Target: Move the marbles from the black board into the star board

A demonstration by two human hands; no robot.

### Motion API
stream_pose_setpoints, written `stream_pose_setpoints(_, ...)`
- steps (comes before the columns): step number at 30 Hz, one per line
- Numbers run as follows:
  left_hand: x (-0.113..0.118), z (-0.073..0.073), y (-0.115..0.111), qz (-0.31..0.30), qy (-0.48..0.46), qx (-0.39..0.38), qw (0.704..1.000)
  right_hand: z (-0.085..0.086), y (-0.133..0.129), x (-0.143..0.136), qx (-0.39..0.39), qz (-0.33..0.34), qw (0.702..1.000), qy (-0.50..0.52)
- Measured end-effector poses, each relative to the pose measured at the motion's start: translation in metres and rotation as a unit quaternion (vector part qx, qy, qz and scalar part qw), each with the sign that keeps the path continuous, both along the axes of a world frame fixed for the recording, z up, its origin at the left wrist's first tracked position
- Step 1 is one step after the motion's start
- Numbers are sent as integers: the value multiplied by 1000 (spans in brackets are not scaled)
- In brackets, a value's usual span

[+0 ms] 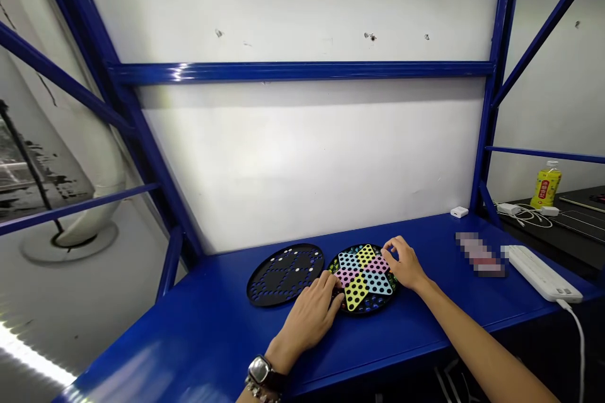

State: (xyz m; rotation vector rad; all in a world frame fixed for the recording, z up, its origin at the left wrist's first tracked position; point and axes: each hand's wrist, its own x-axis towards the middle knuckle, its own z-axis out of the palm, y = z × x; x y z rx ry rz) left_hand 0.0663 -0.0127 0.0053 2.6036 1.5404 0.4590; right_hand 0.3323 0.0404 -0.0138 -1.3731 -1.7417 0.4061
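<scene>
A round black Chinese checkers board (365, 272) lies on the blue table, with a star of yellow, pink and blue sections full of holes. Small marbles (378, 302) sit in the pockets around the star. My left hand (312, 308), with a watch on its wrist, bends its fingers over the board's left rim. Thumb and forefinger come close together there, and what they hold, if anything, is hidden. At the upper right rim my right hand (403, 262) has thumb and fingers drawn together in a pinch. I cannot make out anything between them.
A black oval lid (286, 277) with holes lies left of the board. On the right of the blue table (212, 340) are a white power strip (541, 272), a blurred item (479, 255) and a small white box (459, 211). A yellow bottle (547, 186) stands beyond.
</scene>
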Motion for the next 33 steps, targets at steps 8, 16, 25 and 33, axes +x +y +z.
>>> stream_pose_setpoints(8, 4, -5, -3, -1, 42, 20, 999, 1, -1, 0, 0, -2, 1000, -5)
stream_pose_setpoints(16, 5, -5, -6, -8, 61, 32, 998, 0, -1, 0, 2, 7, 1000, -9)
stream_pose_setpoints(25, 13, -7, -6, 22, 121, 37, 992, -1, -1, -2, -4, 12, 1000, -17)
stream_pose_setpoints(33, 18, -12, -2, 55, 129, 62, 988, -2, 0, -2, 12, 10, 1000, 7)
